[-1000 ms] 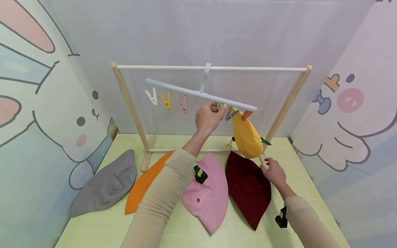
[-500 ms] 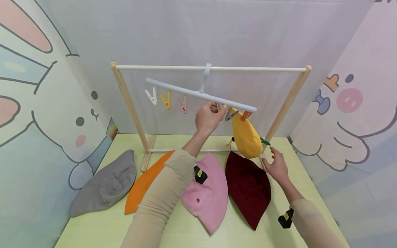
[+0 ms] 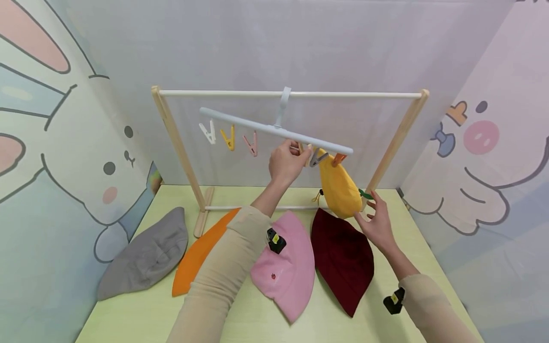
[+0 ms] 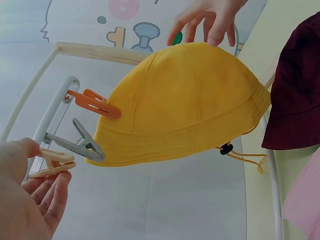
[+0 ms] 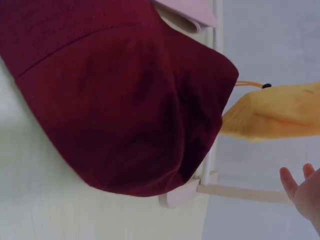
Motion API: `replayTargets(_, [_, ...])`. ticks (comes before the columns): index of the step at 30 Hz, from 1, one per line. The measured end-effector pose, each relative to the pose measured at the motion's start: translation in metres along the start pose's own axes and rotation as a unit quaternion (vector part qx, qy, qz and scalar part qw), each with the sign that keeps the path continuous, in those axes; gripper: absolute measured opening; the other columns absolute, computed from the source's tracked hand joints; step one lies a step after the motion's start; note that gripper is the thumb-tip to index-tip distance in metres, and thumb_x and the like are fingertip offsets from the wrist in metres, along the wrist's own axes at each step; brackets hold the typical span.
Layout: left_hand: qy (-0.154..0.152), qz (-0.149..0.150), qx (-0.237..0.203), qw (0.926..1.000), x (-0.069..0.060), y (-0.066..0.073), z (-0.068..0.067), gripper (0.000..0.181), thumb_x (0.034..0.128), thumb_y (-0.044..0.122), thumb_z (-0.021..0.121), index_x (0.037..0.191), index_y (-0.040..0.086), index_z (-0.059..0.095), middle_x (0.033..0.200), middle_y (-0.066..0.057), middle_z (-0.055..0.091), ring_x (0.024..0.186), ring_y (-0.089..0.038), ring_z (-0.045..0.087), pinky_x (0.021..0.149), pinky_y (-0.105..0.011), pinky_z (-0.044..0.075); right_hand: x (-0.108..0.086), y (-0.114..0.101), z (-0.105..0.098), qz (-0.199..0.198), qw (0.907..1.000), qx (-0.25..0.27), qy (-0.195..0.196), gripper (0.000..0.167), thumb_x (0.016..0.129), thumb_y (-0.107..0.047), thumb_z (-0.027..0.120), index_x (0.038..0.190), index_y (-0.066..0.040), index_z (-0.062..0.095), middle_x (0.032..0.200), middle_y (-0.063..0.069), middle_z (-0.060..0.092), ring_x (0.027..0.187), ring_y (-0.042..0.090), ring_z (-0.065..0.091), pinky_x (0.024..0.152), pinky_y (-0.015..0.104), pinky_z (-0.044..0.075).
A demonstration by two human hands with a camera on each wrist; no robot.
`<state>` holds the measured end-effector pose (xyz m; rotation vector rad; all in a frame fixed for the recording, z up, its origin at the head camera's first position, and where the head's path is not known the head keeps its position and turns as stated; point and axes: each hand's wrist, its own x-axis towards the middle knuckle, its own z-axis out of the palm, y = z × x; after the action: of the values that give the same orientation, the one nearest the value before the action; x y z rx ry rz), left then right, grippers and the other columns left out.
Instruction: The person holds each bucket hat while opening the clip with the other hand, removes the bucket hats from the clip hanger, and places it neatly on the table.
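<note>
My left hand (image 3: 286,162) pinches a beige clip (image 4: 54,159) on the pale blue hanger (image 3: 274,128) between thumb and fingers. A yellow bucket hat (image 4: 180,95) hangs sideways from the hanger's right end. Its brim is caught by an orange clip (image 4: 95,103) and seems to meet a grey clip (image 4: 80,142). My right hand (image 3: 377,220) is at the hat's crown beside its green leaf (image 3: 366,195), fingers spread and loosely bent. Whether the fingertips touch the crown, I cannot tell. In the right wrist view only part of the right hand (image 5: 305,192) shows.
The hanger hooks on a rack's white bar (image 3: 351,95). White (image 3: 208,132), yellow (image 3: 229,137) and pink (image 3: 251,144) clips dangle at left. Grey (image 3: 150,255), orange (image 3: 201,252), pink (image 3: 287,271) and maroon (image 3: 343,262) hats lie on the table (image 3: 128,319).
My right hand has moved from the maroon hat up and inward to the yellow hat's crown, its fingers spreading. The left hand keeps its pinch on the beige clip in the same place.
</note>
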<state>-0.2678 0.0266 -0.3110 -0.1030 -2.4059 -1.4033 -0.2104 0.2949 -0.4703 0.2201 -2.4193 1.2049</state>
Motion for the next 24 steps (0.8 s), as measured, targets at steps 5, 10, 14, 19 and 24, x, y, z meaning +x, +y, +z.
replayTargets(5, [0.001, 0.004, 0.001, 1.0, 0.0, -0.001, 0.0, 0.028, 0.0805, 0.041, 0.065, 0.089, 0.015, 0.062, 0.081, 0.003, 0.068, 0.067, -0.01, 0.061, 0.056, -0.026, 0.044, 0.006, -0.007, 0.007, -0.03, 0.9995, 0.01, 0.006, 0.084, 0.079, -0.006, 0.069, 0.146, -0.008, 0.019, 0.139, 0.021, 0.03, 0.118, 0.043, 0.043, 0.076, 0.057, 0.046])
replayTargets(10, [0.001, 0.003, 0.003, 1.0, 0.0, -0.001, -0.001, 0.027, 0.0805, 0.041, 0.065, 0.088, 0.015, 0.061, 0.081, 0.003, 0.068, 0.068, -0.01, 0.061, 0.056, -0.026, 0.044, 0.013, -0.014, 0.012, -0.045, 0.9989, -0.003, 0.011, 0.083, 0.077, -0.004, 0.07, 0.145, -0.009, 0.023, 0.134, 0.023, 0.036, 0.114, 0.042, 0.047, 0.073, 0.056, 0.048])
replayTargets(14, [0.001, 0.002, -0.001, 1.0, 0.0, -0.001, -0.001, 0.028, 0.0803, 0.04, 0.066, 0.088, 0.014, 0.061, 0.081, 0.003, 0.068, 0.068, -0.01, 0.062, 0.056, -0.026, 0.044, 0.018, -0.021, 0.013, -0.041, 0.9989, -0.01, 0.018, 0.081, 0.076, -0.005, 0.071, 0.143, -0.008, 0.027, 0.131, 0.024, 0.038, 0.11, 0.04, 0.049, 0.073, 0.054, 0.05])
replayTargets(19, [-0.003, -0.002, -0.008, 1.0, 0.0, -0.002, -0.001, 0.029, 0.0805, 0.041, 0.066, 0.09, 0.014, 0.062, 0.081, 0.003, 0.068, 0.066, -0.009, 0.061, 0.055, -0.027, 0.045, 0.025, -0.024, 0.015, -0.032, 0.9986, -0.03, 0.029, 0.077, 0.076, -0.01, 0.073, 0.141, -0.008, 0.032, 0.128, 0.022, 0.042, 0.103, 0.036, 0.052, 0.074, 0.051, 0.05])
replayTargets(24, [-0.005, -0.004, -0.011, 0.9999, 0.0, -0.003, -0.001, 0.029, 0.0802, 0.041, 0.066, 0.09, 0.014, 0.062, 0.081, 0.004, 0.068, 0.067, -0.009, 0.061, 0.056, -0.027, 0.044, 0.03, -0.023, 0.017, -0.032, 0.9975, -0.054, 0.034, 0.067, 0.076, -0.013, 0.073, 0.135, -0.007, 0.041, 0.122, 0.019, 0.051, 0.095, 0.035, 0.057, 0.076, 0.049, 0.049])
